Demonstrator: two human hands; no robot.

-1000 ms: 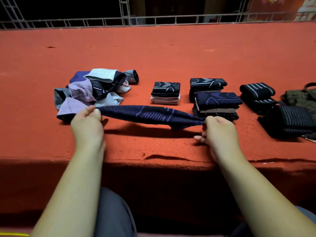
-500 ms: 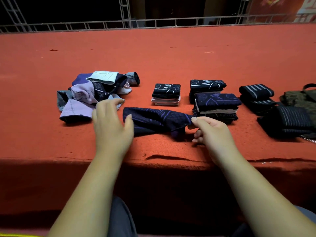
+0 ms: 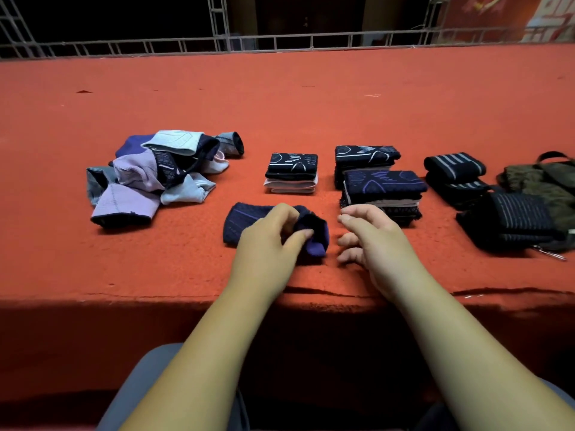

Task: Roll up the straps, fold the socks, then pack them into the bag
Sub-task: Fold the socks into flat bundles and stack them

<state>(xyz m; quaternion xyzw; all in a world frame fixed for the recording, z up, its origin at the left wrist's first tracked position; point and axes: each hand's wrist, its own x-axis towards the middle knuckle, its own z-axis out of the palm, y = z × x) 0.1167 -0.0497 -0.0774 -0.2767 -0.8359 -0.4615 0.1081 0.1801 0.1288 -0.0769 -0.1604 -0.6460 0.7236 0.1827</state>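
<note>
A navy sock [image 3: 245,219] with purple lines and a purple toe lies folded on the red surface near the front edge. My left hand [image 3: 270,244] covers its right half and pinches the fold between thumb and fingers. My right hand [image 3: 371,241] hovers just right of the sock, fingers loosely curled, holding nothing. A heap of unfolded socks [image 3: 149,175] lies to the left. Folded sock stacks [image 3: 291,172] [image 3: 367,158] [image 3: 384,191] sit behind my hands. Rolled black striped straps [image 3: 454,165] [image 3: 510,219] lie right of them, beside a dark olive bag [image 3: 547,181].
The red carpeted platform [image 3: 311,98] stretches far back to a metal truss railing [image 3: 280,42]. Its front edge [image 3: 186,298] drops off just below my wrists. A metal clip [image 3: 549,253] pokes out near the nearest strap roll.
The navy sock was stretched between both hands. My left hand carried its left end over to the right, folding it, and my right hand let go of the toe end.
</note>
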